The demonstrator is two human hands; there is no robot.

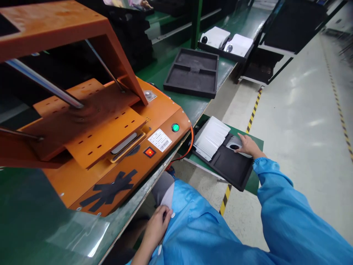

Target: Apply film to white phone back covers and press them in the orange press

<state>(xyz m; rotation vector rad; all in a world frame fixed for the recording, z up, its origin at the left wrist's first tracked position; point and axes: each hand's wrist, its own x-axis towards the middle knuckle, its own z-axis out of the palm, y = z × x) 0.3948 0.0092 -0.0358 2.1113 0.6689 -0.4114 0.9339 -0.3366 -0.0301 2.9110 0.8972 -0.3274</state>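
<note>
1. We took the black foam tray [230, 165] on the low green side stand [255, 141] as our landmark; it sat to the right of the big orange metal press machine [110, 125], below the edge of the green workbench [193, 106].

2. Our right hand [248, 146] lay on the white rounded device with a dark lens [234, 144] at the far right corner of that tray. The fingers were spread and curved over the device, resting on it rather than clamped round it; whether they had lifted it we could not tell.

3. A fanned stack of white flat sheets [211, 138] filled the far left part of the tray, just beside the device.

4. Our left hand [157, 226] was well away from the tray, near our lap, fingers loosely curled against the blue smock [198, 228]; it held nothing that we could see.

5. To handle the device well, we judged that the fingers should close on its sides, clear of the lens, and lift it straight up out of the foam recess so that the sheets beside it stayed undisturbed.

6. Beyond the tray, up on the workbench, lay an empty dark grey foam tray [193, 71], and further still a tray with two more white devices [226, 42].
</note>
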